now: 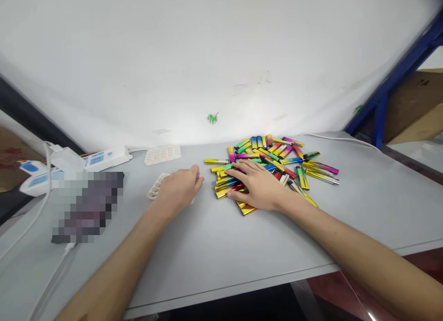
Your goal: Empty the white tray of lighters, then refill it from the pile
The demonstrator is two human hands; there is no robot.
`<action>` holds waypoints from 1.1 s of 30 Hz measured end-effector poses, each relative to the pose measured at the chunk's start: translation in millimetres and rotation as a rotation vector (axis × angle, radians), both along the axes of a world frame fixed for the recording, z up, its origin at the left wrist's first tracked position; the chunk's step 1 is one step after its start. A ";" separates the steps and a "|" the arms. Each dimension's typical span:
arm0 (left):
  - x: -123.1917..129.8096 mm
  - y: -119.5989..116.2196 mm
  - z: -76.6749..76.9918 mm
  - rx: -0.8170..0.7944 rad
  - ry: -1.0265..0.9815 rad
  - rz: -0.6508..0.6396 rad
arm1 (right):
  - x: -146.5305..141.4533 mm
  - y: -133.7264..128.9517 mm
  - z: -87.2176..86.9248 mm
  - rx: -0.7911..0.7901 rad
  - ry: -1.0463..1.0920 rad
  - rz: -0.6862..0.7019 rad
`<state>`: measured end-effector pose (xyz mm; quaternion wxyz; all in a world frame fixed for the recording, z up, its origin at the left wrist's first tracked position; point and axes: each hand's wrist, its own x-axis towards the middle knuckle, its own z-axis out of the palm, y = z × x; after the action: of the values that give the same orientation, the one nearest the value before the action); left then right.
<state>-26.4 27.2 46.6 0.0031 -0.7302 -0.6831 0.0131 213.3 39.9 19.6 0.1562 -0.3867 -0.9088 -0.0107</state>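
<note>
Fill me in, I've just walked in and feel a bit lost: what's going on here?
A person at a table has both hands near small things. The right hand is spread over the near left part of a loose pile of shiny, multicolored sticks. The left hand is curled above a white tray, partly hiding it; whether it grips anything can't be told. Another white tray lies farther back, near the wall.

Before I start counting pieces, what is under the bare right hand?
Under the right hand lie shiny, multicoloured, lighter-shaped pieces, some yellow ends sticking out past it. How many it covers completely cannot be seen.
</note>
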 end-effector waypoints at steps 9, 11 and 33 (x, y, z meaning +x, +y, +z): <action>6.6 -3.9 -0.3 0.003 0.007 -0.015 | -5.4 1.5 -2.2 0.026 -0.002 -0.083; 6.3 -2.9 -1.8 0.013 0.021 -0.024 | -6.9 1.2 -2.2 0.028 -0.002 -0.103; 18.3 -32.5 9.7 -0.159 -0.167 -0.463 | -10.3 13.4 -8.6 0.156 0.113 -0.152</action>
<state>-8.1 -5.3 56.3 -0.1076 -0.8637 -0.4923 0.0055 203.0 53.3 11.0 0.2354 -0.4413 -0.8630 -0.0715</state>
